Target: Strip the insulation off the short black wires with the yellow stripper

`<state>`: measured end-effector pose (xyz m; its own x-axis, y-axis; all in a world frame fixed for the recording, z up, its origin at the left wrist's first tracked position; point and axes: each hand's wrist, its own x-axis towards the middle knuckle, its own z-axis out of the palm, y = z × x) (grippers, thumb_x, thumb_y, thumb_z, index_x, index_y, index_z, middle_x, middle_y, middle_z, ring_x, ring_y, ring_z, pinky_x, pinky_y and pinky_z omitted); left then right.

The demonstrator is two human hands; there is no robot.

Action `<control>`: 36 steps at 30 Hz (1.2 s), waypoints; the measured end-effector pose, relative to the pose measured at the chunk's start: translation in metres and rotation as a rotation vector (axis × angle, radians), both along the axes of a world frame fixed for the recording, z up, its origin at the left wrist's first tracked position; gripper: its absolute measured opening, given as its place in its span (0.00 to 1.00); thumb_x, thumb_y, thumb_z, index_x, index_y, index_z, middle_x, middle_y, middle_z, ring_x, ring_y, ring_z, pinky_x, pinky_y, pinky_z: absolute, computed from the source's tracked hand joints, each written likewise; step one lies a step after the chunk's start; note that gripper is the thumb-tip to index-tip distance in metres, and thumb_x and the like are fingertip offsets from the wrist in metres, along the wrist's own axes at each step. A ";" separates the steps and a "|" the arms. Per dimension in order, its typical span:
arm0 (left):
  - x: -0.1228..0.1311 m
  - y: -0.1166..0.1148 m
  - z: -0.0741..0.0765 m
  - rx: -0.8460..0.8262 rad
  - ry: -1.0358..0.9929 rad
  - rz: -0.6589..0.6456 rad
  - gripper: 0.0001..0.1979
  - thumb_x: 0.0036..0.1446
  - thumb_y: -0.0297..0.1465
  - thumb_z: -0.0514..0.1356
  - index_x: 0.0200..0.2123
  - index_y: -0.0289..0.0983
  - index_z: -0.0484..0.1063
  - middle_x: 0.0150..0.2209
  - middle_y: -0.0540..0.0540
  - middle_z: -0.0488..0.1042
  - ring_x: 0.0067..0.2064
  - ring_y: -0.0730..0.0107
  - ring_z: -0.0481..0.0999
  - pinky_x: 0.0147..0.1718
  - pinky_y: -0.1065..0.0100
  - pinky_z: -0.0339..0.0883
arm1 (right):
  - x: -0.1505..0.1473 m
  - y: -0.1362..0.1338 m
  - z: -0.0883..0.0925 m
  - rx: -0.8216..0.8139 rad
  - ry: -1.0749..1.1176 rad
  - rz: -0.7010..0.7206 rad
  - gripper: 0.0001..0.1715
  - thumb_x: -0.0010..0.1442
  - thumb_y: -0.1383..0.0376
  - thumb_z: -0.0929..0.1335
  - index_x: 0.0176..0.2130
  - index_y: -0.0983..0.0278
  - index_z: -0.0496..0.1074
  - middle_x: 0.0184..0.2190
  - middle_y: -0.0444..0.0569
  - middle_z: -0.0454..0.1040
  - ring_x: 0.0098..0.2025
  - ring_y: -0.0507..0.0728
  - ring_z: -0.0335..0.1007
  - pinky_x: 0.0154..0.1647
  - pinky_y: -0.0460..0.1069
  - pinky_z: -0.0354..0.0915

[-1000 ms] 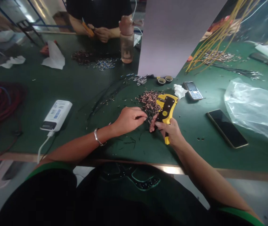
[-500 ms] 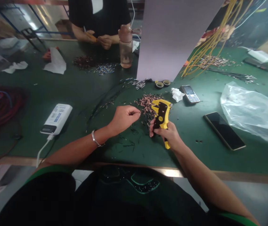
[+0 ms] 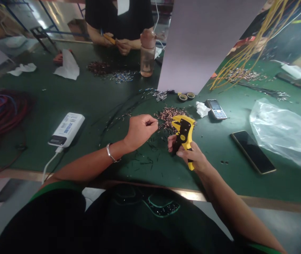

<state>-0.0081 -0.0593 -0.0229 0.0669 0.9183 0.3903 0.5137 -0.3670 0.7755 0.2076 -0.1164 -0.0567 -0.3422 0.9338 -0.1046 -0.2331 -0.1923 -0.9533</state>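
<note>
My right hand is wrapped round the handles of a yellow and black wire stripper, its jaws pointing up and to the left. Just left of the tool, my left hand is closed, thumb and forefinger pinched together. Whatever lies in that pinch is too small to make out. Beyond both hands spreads a pile of short copper-tipped pieces. Dark scraps of insulation are scattered on the green table below my left hand.
A white power bank with a cable lies left. To the right are a smartphone, a keypad phone and a clear plastic bag. An upright pale panel and a bottle stand beyond. Opposite, a person's hands hold an orange tool.
The whole view has shifted slightly, moving the table's things a little to the right. My left fingers are curled in more. The wire stripper stays in my right hand.
</note>
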 end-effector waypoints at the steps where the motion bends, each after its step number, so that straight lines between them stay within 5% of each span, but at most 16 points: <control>1: 0.000 -0.001 0.000 0.005 0.000 0.005 0.07 0.52 0.27 0.60 0.24 0.38 0.75 0.23 0.50 0.77 0.27 0.74 0.72 0.27 0.70 0.63 | 0.000 0.000 0.001 0.001 0.002 0.004 0.29 0.43 0.61 0.76 0.46 0.61 0.74 0.37 0.49 0.75 0.38 0.59 0.70 0.42 0.55 0.67; 26: 0.027 -0.019 -0.009 0.002 0.003 -0.072 0.08 0.49 0.23 0.57 0.22 0.36 0.75 0.22 0.50 0.75 0.25 0.76 0.70 0.24 0.73 0.60 | 0.004 0.002 -0.002 -0.006 0.015 0.030 0.31 0.43 0.70 0.70 0.50 0.63 0.72 0.38 0.50 0.78 0.34 0.59 0.73 0.42 0.59 0.70; 36: 0.030 -0.034 0.001 -0.180 -0.158 -0.179 0.10 0.51 0.24 0.56 0.23 0.35 0.76 0.18 0.53 0.71 0.21 0.79 0.65 0.21 0.75 0.58 | 0.000 0.000 -0.008 0.069 -0.060 -0.010 0.30 0.44 0.70 0.70 0.49 0.62 0.72 0.35 0.47 0.77 0.31 0.56 0.72 0.37 0.54 0.69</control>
